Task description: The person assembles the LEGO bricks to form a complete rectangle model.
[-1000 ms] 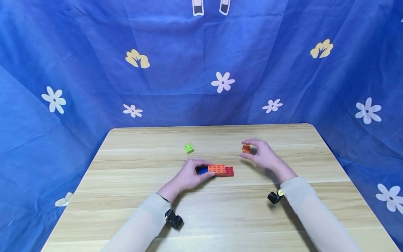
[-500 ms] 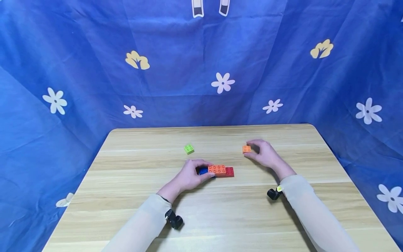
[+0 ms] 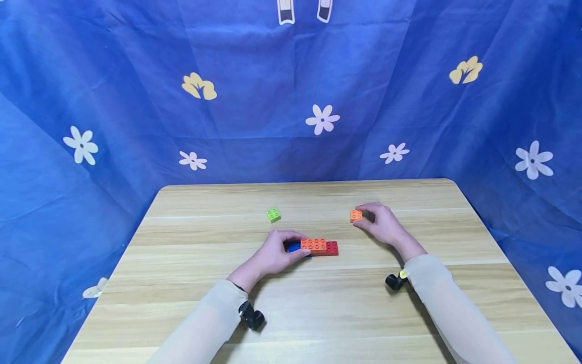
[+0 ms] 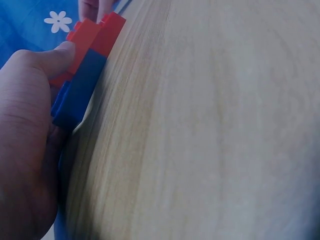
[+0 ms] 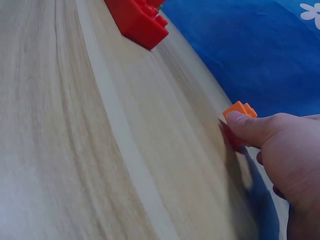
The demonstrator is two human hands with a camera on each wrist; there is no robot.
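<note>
Left wrist view only: blue brick (image 4: 83,91), long flank. My left grip (image 3: 273,253) holds its stack (image 3: 313,244); right grip (image 3: 381,221), 1 orange brick (image 3: 356,215).

Brick stack (image 3: 313,246) on tbl (image 3: 341,313); loose brick (image 3: 273,215) behind to L; second brick (image 3: 356,216) behind to R.

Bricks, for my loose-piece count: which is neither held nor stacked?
The green brick; the right hand pinches the small orange one, the left hand grips the stack.

The left hand (image 3: 274,254) partly hides the blue brick (image 3: 294,246).
</note>
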